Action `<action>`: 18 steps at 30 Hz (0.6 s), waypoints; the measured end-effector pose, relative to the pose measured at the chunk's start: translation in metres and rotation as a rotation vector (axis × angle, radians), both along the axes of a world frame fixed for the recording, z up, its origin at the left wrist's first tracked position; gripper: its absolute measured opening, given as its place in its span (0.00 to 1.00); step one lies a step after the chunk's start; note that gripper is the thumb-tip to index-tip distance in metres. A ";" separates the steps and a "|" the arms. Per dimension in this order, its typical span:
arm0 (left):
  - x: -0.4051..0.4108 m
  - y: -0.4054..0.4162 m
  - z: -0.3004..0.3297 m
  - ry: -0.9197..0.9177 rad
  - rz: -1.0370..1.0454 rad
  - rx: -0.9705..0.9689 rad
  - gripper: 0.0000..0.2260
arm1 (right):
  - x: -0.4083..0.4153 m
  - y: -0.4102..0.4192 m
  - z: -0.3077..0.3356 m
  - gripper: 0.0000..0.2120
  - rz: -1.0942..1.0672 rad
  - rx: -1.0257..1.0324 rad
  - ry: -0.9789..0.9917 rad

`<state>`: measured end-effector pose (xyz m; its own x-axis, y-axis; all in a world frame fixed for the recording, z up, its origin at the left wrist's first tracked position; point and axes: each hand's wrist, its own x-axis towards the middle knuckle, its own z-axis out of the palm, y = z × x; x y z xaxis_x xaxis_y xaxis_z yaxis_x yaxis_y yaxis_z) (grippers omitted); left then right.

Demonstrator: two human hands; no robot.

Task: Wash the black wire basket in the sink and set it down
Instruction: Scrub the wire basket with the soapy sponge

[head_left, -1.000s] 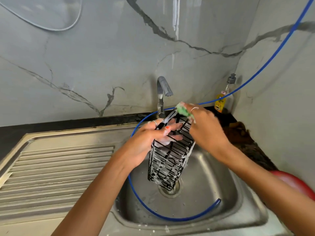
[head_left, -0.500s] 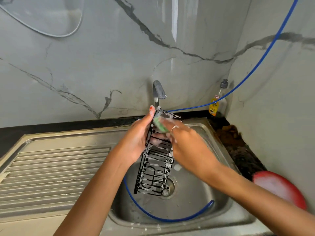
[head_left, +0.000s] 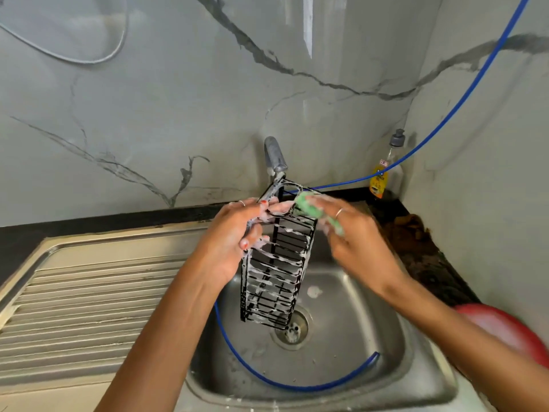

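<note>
The black wire basket (head_left: pixel 274 275) hangs upright over the steel sink (head_left: pixel 350 319), streaked with white soap foam. My left hand (head_left: pixel 234 236) grips its upper left side, fingers curled through the wires. My right hand (head_left: pixel 356 239) holds a green sponge (head_left: pixel 309 208) pressed against the basket's top right rim. The basket's lower end is just above the drain (head_left: pixel 292 330). The tap (head_left: pixel 274 156) stands right behind the basket's top.
A blue hose (head_left: pixel 439 126) runs down from the upper right, behind the basket, and loops through the sink bowl. A soap bottle (head_left: pixel 383 171) stands in the back right corner. The ribbed draining board (head_left: pixel 89 307) lies left. A red round object (head_left: pixel 505 328) sits at right.
The sponge has slid from the basket's upper left part across to its top right rim. The basket has tilted more upright in my left hand.
</note>
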<state>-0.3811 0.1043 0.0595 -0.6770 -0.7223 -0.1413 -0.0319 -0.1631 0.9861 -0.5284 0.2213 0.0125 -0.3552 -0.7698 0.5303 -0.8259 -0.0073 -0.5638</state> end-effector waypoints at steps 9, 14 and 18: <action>0.004 -0.001 -0.016 0.036 -0.039 -0.040 0.12 | -0.046 -0.009 -0.018 0.33 0.060 0.001 0.077; 0.010 0.004 -0.020 0.120 0.021 0.029 0.13 | -0.006 -0.009 -0.013 0.26 -0.074 -0.082 -0.094; 0.018 0.012 -0.022 0.158 0.069 0.093 0.13 | 0.035 0.016 -0.038 0.32 0.086 -0.134 -0.103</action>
